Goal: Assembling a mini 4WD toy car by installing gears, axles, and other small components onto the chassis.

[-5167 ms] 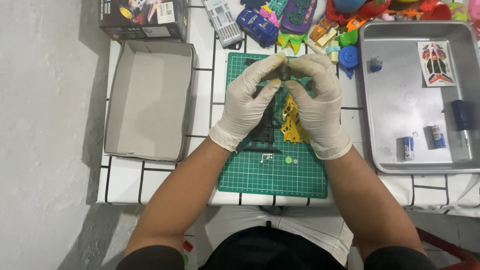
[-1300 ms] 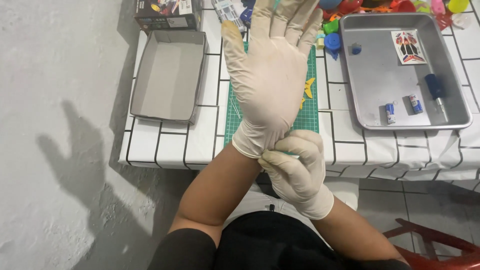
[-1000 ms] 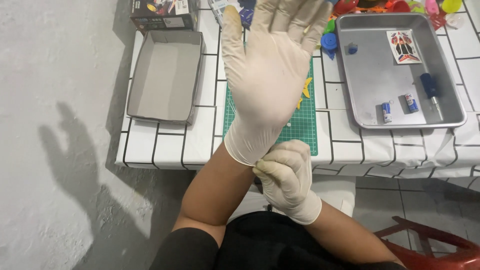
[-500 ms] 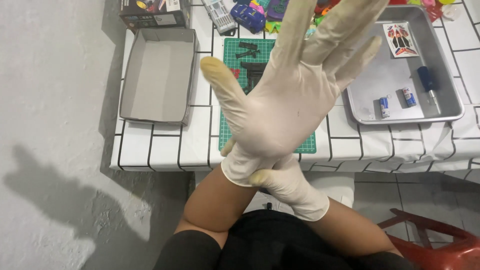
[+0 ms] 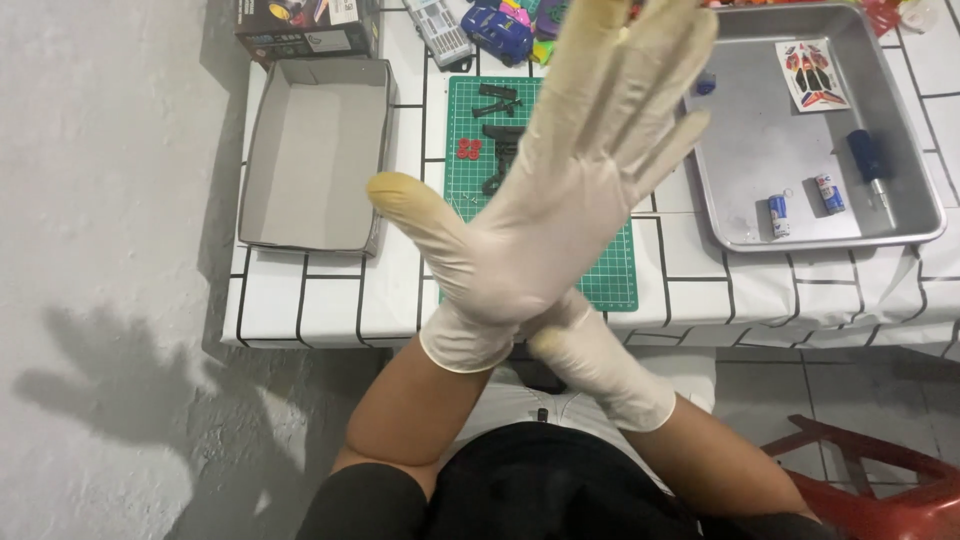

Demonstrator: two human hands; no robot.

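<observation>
While holding the left hand (image 5: 560, 220) splayed wide and empty above the green cutting mat (image 5: 612, 285), spread the fingers well apart so the white latex glove (image 5: 520, 270) seats down to each web. Draw on the cuff (image 5: 462, 350) evenly with the right hand (image 5: 600, 365), tucked against the left wrist; cannot tell its grip, fingertips hidden. Probably best: pull gently, spare the thin rim, stay clear of the metal tray (image 5: 900, 235).

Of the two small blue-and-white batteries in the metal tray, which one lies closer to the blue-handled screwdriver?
The right-hand battery, beside the blue-handled screwdriver; the other battery lies farther left in the metal tray.
</observation>
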